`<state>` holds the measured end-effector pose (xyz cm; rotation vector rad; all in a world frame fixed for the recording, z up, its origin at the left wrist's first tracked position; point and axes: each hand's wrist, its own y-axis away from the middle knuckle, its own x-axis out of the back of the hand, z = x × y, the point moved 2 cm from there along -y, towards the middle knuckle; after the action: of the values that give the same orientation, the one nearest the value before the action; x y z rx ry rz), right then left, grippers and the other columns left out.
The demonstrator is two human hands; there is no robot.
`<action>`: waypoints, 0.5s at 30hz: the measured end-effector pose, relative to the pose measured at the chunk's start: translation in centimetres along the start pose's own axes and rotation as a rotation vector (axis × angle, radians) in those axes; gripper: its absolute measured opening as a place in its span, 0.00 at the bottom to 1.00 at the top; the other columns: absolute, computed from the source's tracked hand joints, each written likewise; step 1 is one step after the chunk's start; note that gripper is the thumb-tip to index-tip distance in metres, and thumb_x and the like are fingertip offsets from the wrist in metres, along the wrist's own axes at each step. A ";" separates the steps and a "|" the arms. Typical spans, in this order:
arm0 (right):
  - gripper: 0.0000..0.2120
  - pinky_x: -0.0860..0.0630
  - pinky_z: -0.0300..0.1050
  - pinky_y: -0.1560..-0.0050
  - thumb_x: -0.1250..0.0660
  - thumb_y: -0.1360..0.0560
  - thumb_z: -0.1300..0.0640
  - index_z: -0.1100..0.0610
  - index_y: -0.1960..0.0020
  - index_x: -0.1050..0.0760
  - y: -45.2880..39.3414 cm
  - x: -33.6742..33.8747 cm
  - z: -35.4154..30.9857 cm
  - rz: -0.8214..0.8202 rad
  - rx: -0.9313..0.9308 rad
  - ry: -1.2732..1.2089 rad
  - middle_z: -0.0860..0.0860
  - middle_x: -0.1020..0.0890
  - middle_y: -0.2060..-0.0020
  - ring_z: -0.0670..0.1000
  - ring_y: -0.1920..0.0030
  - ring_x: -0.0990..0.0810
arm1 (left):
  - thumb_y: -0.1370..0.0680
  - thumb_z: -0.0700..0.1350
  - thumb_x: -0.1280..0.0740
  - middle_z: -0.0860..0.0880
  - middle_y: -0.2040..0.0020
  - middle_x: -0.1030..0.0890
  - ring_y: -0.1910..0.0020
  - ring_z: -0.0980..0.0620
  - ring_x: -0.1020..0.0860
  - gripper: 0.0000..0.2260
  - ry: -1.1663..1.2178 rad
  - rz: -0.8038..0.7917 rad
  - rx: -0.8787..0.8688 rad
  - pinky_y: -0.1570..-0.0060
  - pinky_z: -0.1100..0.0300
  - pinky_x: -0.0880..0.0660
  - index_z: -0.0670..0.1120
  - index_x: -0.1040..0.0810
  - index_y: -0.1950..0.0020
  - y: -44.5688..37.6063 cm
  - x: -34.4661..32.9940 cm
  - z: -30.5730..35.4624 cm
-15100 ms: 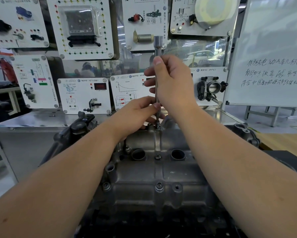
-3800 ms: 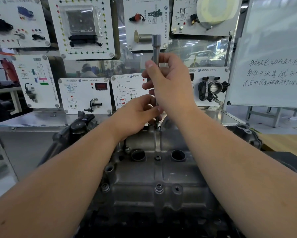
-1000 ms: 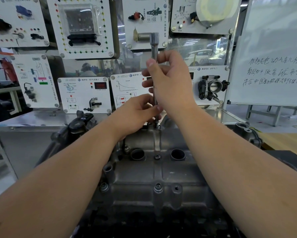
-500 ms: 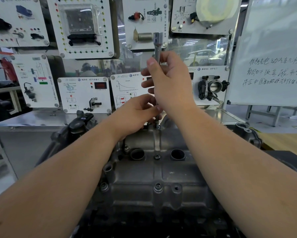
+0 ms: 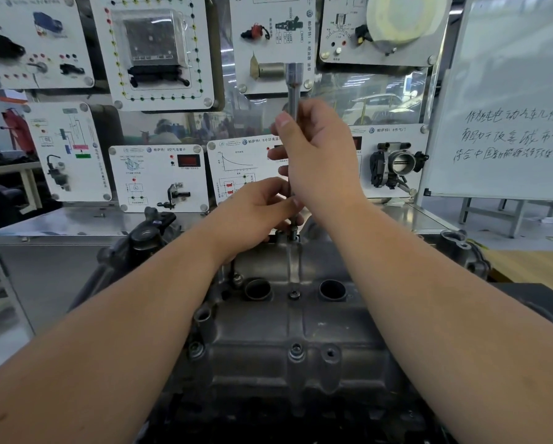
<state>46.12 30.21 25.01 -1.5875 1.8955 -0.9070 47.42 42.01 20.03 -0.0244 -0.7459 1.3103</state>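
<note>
Curling round the upright socket driver [image 5: 293,88], the fingers [image 5: 284,126] of the right hand [image 5: 320,161] clamp its upper shaft. The left hand [image 5: 256,216] pinches the lower shaft just above the engine cover [image 5: 300,331]. The driver's tip meets a bolt [image 5: 293,234] at the cover's far edge. Two open wells [image 5: 257,289] lie mid-cover, and display panels [image 5: 159,177] stand behind it.

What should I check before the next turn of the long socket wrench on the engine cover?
1. Right hand grips the socket wrench high on its shaft: ok.
2. Left hand pinches the shaft low down: ok.
3. Socket wrench stands upright over the engine cover: ok.
4. Tip seated on the far bolt: cannot tell, fingers partly hide it.
</note>
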 end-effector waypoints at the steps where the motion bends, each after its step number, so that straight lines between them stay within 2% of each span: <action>1: 0.05 0.18 0.53 0.56 0.37 0.17 0.55 0.51 0.51 0.25 -0.1 0.0 0.1 0.006 0.007 0.024 0.48 0.16 0.58 0.46 0.63 0.15 | 0.15 0.47 0.35 0.55 0.58 0.14 0.63 0.62 0.19 0.06 0.016 -0.012 -0.001 0.67 0.72 0.27 0.49 0.19 0.46 0.0 -0.1 0.0; 4: 0.11 0.19 0.55 0.56 0.39 0.16 0.55 0.55 0.54 0.23 -0.1 -0.1 0.1 0.002 -0.013 0.046 0.50 0.16 0.58 0.45 0.65 0.16 | 0.14 0.44 0.38 0.57 0.59 0.14 0.61 0.63 0.18 0.09 0.065 -0.047 -0.017 0.66 0.73 0.28 0.52 0.20 0.49 0.2 -0.3 0.3; 8: 0.14 0.22 0.49 0.60 0.41 0.15 0.54 0.55 0.56 0.23 0.0 -0.1 -0.1 -0.029 -0.029 0.032 0.50 0.15 0.59 0.47 0.66 0.16 | 0.15 0.45 0.36 0.53 0.57 0.13 0.62 0.62 0.18 0.07 0.000 -0.014 -0.026 0.66 0.72 0.27 0.48 0.19 0.48 0.2 -0.1 0.3; 10: 0.12 0.23 0.47 0.61 0.40 0.15 0.54 0.52 0.56 0.24 0.0 -0.1 -0.2 -0.041 -0.022 0.024 0.50 0.15 0.59 0.47 0.66 0.16 | 0.16 0.47 0.34 0.51 0.54 0.13 0.62 0.61 0.18 0.07 -0.025 0.006 -0.012 0.67 0.71 0.27 0.46 0.20 0.44 0.0 0.0 0.1; 12: 0.05 0.22 0.45 0.61 0.36 0.17 0.53 0.47 0.52 0.27 0.1 -0.1 -0.3 -0.037 -0.030 -0.021 0.48 0.15 0.61 0.46 0.66 0.16 | 0.17 0.48 0.33 0.49 0.52 0.13 0.62 0.60 0.18 0.07 -0.022 0.016 -0.003 0.67 0.71 0.28 0.46 0.21 0.42 -0.1 0.1 0.0; 15: 0.05 0.22 0.47 0.59 0.34 0.18 0.54 0.46 0.51 0.29 0.1 0.1 -0.2 -0.014 -0.025 -0.039 0.47 0.15 0.61 0.46 0.65 0.16 | 0.17 0.50 0.32 0.51 0.53 0.13 0.61 0.60 0.18 0.09 -0.030 0.018 0.004 0.67 0.70 0.27 0.47 0.20 0.42 -0.1 0.0 0.0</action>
<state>45.92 30.19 25.06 -1.6230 1.8780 -0.8547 47.48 42.01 20.07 -0.0080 -0.7697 1.3316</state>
